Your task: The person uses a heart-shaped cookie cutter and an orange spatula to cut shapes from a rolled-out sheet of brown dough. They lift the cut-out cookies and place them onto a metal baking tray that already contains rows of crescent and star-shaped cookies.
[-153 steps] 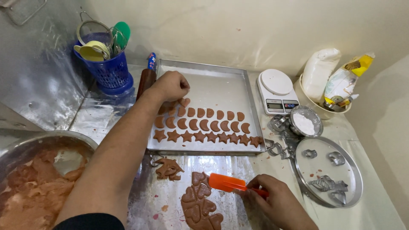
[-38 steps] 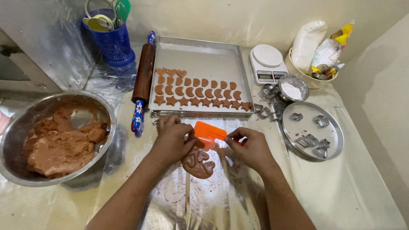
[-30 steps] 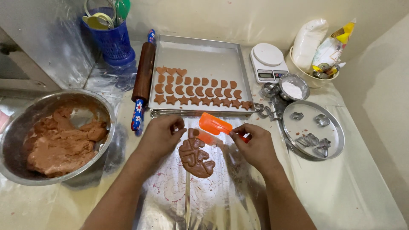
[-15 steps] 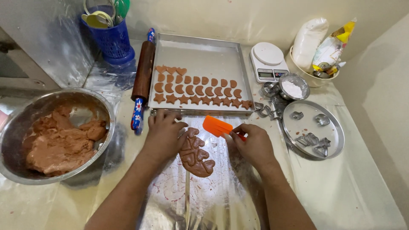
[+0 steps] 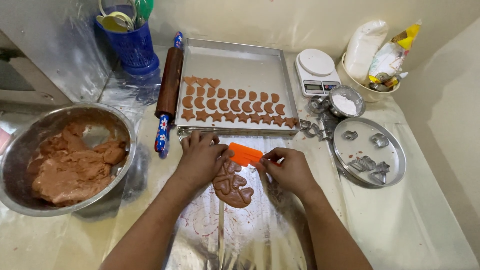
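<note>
Since half a second ago our left hand (image 5: 200, 159) slid onto the rolled dough (image 5: 232, 185) mid-frame, pressing flat; our right hand (image 5: 289, 170) pinches the orange scraper (image 5: 245, 154). Tray (image 5: 235, 62) up top holds three rows; more cut shapes still wait in the dough.

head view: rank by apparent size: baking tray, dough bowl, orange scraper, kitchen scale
1. Baking tray and dough bowl: look about alike; the bowl is cut off by the frame edge and sits nearer the camera, so no ranking between them.
2. Kitchen scale.
3. Orange scraper, held in the right hand.
</note>
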